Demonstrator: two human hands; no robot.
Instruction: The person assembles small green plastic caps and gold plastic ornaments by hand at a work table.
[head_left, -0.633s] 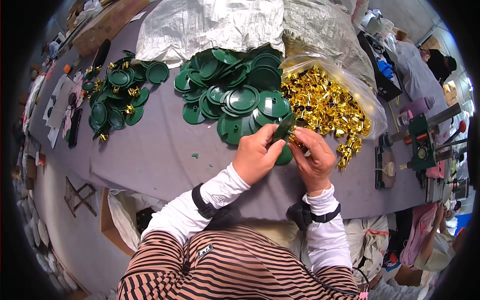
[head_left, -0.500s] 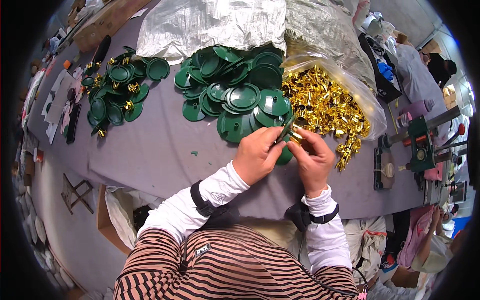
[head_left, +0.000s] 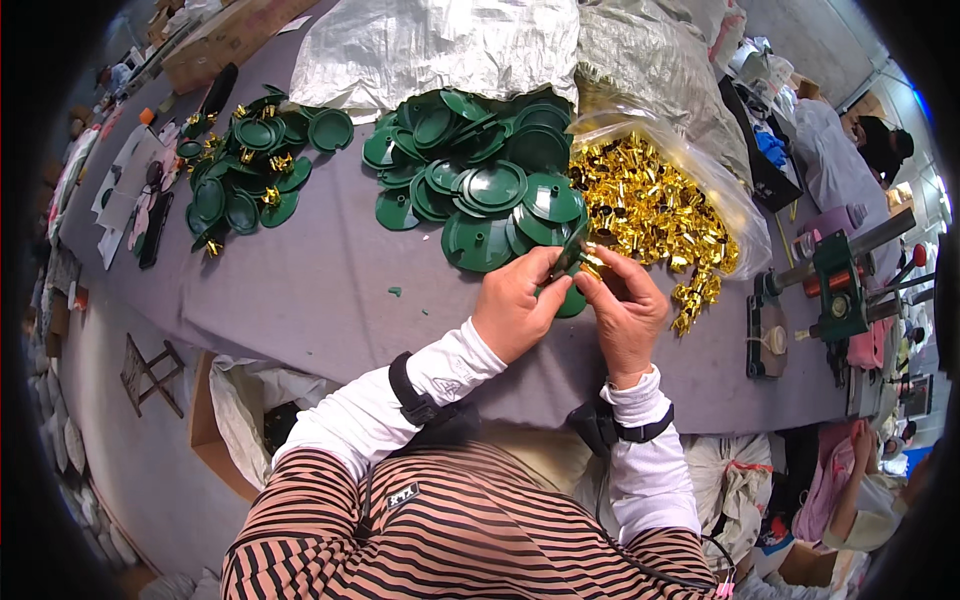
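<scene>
My left hand (head_left: 517,305) pinches a green plastic disc (head_left: 572,249), tilted nearly edge-on. Against its right side, my right hand (head_left: 625,312) holds a small shiny gold clip (head_left: 592,263) between thumb and fingertips. The fingers partly hide where the two pieces meet. Just beyond my left hand lies a heap of loose green discs (head_left: 492,188), some with a small stud at the centre. A pile of gold clips (head_left: 650,205) spills from a clear plastic bag (head_left: 722,180) beyond my right hand.
Green discs with gold clips on them (head_left: 240,185) lie in a group at the left. White woven sacks (head_left: 430,50) cover the table's back. A green hand press (head_left: 838,285) stands at the right edge. A cardboard box (head_left: 215,430) sits below the table's near left edge.
The disc in my left hand has turned a little, and the gold clip at its side shows more plainly. The whole view has shifted slightly; both hands keep their grips.
</scene>
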